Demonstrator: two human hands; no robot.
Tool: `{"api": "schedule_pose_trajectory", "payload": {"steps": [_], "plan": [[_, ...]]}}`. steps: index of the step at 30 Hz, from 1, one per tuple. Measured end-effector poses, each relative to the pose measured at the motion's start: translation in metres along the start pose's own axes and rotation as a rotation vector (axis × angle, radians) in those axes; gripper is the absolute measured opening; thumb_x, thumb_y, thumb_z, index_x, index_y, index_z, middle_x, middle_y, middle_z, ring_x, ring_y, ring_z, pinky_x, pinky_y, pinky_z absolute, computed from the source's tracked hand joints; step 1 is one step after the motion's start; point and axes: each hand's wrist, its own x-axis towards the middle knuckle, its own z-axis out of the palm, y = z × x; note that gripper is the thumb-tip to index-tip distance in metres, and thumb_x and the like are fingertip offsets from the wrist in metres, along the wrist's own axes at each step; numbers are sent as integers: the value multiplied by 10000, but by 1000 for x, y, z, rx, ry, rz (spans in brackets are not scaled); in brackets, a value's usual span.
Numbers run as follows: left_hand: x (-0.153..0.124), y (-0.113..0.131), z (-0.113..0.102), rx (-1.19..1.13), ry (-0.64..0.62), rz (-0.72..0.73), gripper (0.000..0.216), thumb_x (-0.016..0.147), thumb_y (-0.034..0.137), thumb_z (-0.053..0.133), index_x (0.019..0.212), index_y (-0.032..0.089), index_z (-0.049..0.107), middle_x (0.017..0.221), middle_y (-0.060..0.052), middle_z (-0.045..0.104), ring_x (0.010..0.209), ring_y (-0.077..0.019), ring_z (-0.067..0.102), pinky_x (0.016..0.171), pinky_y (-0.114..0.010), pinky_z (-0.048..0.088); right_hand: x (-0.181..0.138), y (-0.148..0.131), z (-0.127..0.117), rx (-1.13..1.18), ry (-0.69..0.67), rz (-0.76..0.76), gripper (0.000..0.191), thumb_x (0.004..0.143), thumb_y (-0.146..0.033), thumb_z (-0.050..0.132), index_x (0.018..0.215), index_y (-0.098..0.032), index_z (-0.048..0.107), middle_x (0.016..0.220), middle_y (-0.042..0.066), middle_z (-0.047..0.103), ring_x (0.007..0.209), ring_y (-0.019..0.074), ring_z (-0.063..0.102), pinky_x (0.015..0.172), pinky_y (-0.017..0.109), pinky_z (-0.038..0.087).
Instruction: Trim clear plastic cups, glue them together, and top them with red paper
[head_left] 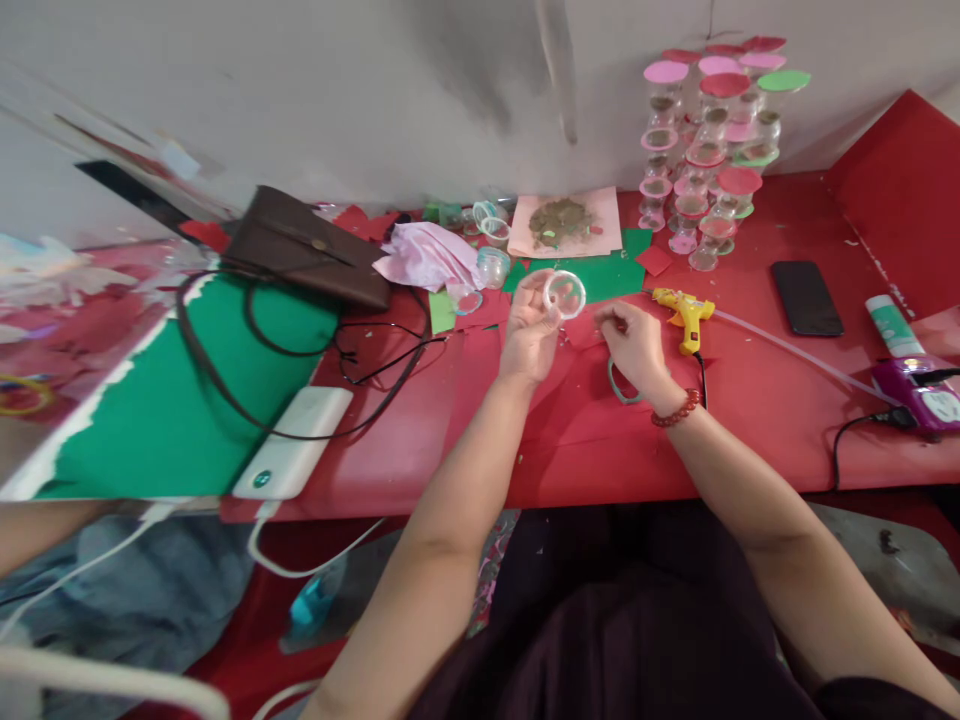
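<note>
My left hand (530, 330) holds up a small clear plastic cup (565, 295), its round rim turned toward me. Just right of it, my right hand (634, 345) has its fingers curled in a pinch; whatever they may hold is too small to make out. A grey-green loop (616, 385), perhaps a handle, shows partly from under the right hand. Beside that hand lies a yellow hot glue gun (684, 315) with a glue stick in its back. Red paper (570, 440) covers the table below both hands.
Stacked clear cups with coloured paper discs (705, 150) stand at the back right. Pink paper (600, 222) bears a brownish-green heap. A phone (806, 298), purple power adapter (915, 395), white power bank (292, 445) and brown bag (307, 250) surround the workspace. Another person's arm (45, 535) shows far left.
</note>
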Motion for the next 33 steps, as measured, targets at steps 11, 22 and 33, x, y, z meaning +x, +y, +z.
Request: {"api": "schedule_pose_trajectory", "payload": {"steps": [11, 22, 33], "plan": [[-5, -1, 9, 168, -112, 39, 602, 632, 371, 989, 1168, 328, 719, 1278, -28, 663, 1184, -201, 657, 1015, -325, 566, 2, -9, -5, -59, 19, -5, 147, 906, -332, 704, 834, -205, 719, 834, 39, 775, 744, 169, 691, 728, 298, 507], [-15, 3, 20, 292, -109, -12, 531, 734, 430, 932, 1187, 275, 701, 1201, -53, 737, 1105, -205, 705, 989, -361, 568, 0, -7, -11, -470, -10, -162, 108, 890, -144, 635, 863, -193, 728, 897, 90, 768, 782, 208, 664, 721, 313, 445], [-21, 1, 27, 365, -99, -89, 480, 714, 410, 938, 1145, 265, 787, 1188, -71, 766, 1132, -233, 705, 987, -384, 588, 2, -6, -16, -596, -65, -172, 129, 785, -80, 645, 771, -194, 702, 779, 57, 743, 649, 179, 602, 639, 306, 387]]}}
